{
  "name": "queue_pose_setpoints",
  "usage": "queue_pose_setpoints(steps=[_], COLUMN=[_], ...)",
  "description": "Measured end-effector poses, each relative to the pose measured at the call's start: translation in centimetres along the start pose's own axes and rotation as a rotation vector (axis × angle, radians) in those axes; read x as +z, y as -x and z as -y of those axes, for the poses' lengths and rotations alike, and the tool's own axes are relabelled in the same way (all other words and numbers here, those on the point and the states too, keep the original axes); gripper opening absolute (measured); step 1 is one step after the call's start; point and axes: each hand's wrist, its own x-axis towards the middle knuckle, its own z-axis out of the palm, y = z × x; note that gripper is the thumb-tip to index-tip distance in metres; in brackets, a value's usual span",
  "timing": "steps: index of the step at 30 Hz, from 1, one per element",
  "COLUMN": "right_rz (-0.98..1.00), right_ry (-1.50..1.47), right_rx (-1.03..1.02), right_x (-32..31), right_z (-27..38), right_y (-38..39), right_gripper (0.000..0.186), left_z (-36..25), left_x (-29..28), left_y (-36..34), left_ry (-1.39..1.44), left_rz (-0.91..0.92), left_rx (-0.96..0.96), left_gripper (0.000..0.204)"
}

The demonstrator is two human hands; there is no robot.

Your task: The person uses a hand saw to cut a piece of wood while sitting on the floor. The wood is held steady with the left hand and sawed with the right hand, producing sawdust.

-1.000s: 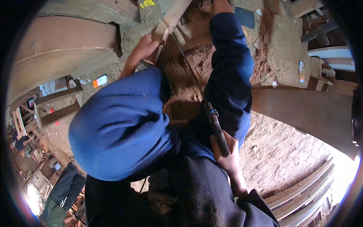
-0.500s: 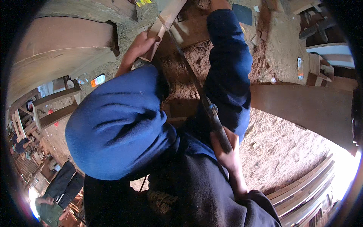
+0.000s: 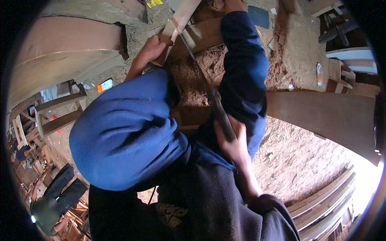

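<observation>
My left hand [image 3: 153,49] is wrapped round the near end of a squared piece of pale wood [image 3: 181,18], which slants away to the upper right. My right hand [image 3: 233,140] grips the dark straight handle of a handsaw [image 3: 220,114]. The saw's long narrow blade runs up and to the left, and its far end meets the wood just beyond my left hand. Under the wood lies a thicker board [image 3: 207,34]. My bent legs in blue trousers [image 3: 124,128] flank the work, and the exact contact of the teeth is too small to make out.
Thick timber planks [image 3: 68,38] stand at the left, and a broad board [image 3: 321,114] lies at the right. Sawdust [image 3: 209,62] covers the ground between my legs. Another person [image 3: 60,201] is at the lower left. Stacked boards [image 3: 321,205] lie at the lower right.
My right hand and the saw's handle have moved up and slightly left, pushing the blade toward the wood. My left hand stays on the wood. The person at the lower left has shifted.
</observation>
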Motion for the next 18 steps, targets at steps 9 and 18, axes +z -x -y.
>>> queue_pose_setpoints(steps=[9,18], right_rz=[0.026,-0.029], right_ry=[0.025,0.062], right_rx=[0.260,0.081], right_x=[-1.4,0.1], right_z=[2.5,2.9], right_y=[4.5,2.6], right_gripper=[0.010,0.014], left_z=[0.2,0.9], left_x=[0.0,-0.1], left_y=[-0.3,0.1], left_ry=[-0.007,-0.046], left_rz=[0.016,-0.007], left_rx=[0.010,0.143], left_gripper=[0.048,0.036])
